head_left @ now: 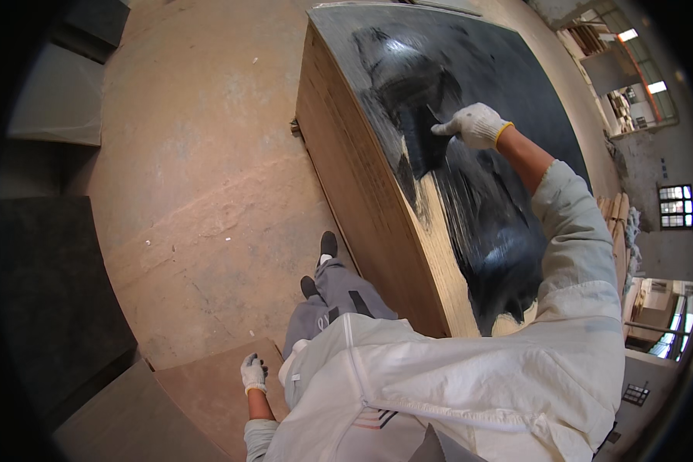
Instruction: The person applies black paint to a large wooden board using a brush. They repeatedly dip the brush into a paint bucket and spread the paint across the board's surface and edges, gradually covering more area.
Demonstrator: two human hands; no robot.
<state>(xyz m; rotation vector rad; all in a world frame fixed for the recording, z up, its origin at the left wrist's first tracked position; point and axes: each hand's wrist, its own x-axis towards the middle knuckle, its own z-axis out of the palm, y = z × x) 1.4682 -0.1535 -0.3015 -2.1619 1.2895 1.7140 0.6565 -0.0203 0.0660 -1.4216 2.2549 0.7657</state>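
Note:
My right hand (477, 125), in a white knit glove with a yellow cuff, is closed round a flat, blackened scraper (422, 142). Its blade rests on the top board (448, 258) of a tall stack, where wet, glossy black coating (497, 192) covers most of the surface. Bare pale wood shows along the board's near left edge. My left hand (254, 373), also in a white glove, hangs low beside my body. Its fingers are loosely bent, a little apart, and no object shows in them.
The layered wooden side of the stack (369, 177) drops to the concrete floor (200, 177) beside my feet. Dark stacked boards (61, 285) stand at the left, and a brown board (208, 393) lies near my left hand. More planks (614, 219) stand beyond my right arm.

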